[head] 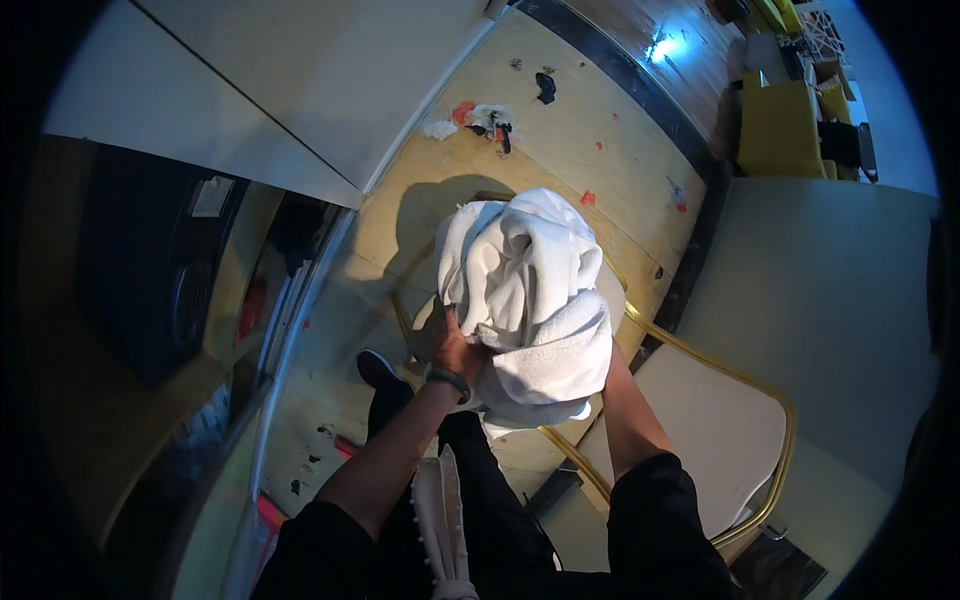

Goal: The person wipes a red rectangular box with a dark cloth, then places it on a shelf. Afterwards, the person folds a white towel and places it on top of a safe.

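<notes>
A crumpled heap of white terry cloth, apparently towels (532,300), is held up in front of me between both hands. My left hand (456,349) grips its left side, with the thumb upward on the cloth and a dark bracelet at the wrist. My right hand (611,360) is at the heap's right side; its fingers are hidden by the cloth. Beneath and to the right stands a gold-framed chair with a pale padded back (690,427).
Torn scraps of white, red and black litter (487,124) lie on the tan floor (480,165). A dark safe (169,277) stands in an open cabinet at left. White panels (300,67) rise at upper left. Yellow armchairs (780,127) are at upper right.
</notes>
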Available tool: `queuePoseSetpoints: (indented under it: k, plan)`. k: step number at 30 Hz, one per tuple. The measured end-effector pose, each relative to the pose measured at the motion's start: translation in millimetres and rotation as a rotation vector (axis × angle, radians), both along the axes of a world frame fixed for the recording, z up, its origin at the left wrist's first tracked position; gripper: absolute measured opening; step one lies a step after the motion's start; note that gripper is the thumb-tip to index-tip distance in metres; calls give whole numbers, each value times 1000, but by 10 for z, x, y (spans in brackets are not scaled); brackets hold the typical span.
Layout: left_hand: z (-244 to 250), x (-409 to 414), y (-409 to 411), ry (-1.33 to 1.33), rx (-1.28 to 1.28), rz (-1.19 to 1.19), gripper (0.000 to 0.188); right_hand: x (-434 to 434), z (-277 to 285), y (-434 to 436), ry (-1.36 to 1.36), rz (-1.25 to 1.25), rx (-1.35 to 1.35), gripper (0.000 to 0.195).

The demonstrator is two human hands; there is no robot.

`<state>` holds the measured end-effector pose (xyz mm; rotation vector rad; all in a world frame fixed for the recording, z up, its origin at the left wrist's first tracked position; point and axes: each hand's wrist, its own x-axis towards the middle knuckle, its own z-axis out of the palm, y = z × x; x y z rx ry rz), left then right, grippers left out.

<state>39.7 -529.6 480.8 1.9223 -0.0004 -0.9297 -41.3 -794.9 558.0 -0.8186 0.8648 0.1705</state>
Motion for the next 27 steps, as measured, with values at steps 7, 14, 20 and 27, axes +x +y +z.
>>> queuePoseSetpoints:
  k: [7,14,20,27]
  plan:
    - [392,-393,425,217,-298,159,84,111,219,28,-2,202,18,43]
    - [1048,-363,1388,177,-291,216,71,708,1184,1039,201,771,-582,41]
    - [1205,-179,2561,-91,-230,-82,57,765,1443,1886,-73,577,-306,38]
    - [1942,309,3513,64,-214,33,55,1311,1658,2789,-211,650,-202,39]
